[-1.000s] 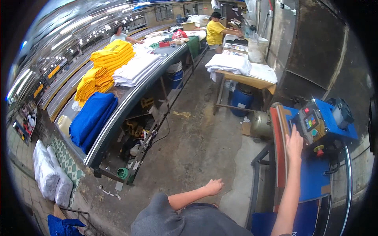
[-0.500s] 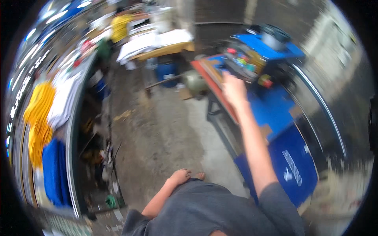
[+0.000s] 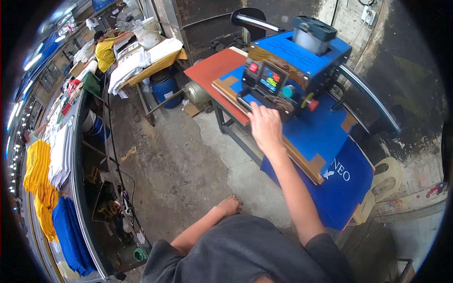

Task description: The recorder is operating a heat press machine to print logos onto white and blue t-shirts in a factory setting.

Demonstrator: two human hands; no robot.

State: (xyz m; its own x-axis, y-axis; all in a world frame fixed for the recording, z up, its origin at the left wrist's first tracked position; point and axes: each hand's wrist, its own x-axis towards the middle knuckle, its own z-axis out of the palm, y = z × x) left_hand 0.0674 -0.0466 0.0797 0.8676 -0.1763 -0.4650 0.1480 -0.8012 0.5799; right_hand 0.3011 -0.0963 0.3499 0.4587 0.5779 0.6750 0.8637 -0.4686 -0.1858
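Along the left edge, a long dark-edged table (image 3: 81, 203) bears a pile of bright yellow cloth (image 3: 37, 165), a stack of folded white cloth (image 3: 59, 155) and a folded royal-blue bundle (image 3: 71, 240). Beyond it a co-worker in a yellow shirt (image 3: 104, 54) leans over a far table. Near the person's lap is the left hand (image 3: 229, 205), fingers loosely bent, apparently holding nothing; a second ago it reached out over the floor. To its right, the blue-topped black machine (image 3: 292, 52) has come from the picture's right edge toward its middle, chiefly because the head has turned. The right hand (image 3: 266, 125) has its fingers part-curled at a short dark bar (image 3: 244, 103) below the lit control screen (image 3: 270, 80); I cannot tell whether they close round it. A second ago its index finger was extended. The work now seems to rest with this hand alone. Under the forearm lies a dark-blue cloth with white lettering (image 3: 335, 203), beside a cream plastic chair (image 3: 387, 181).
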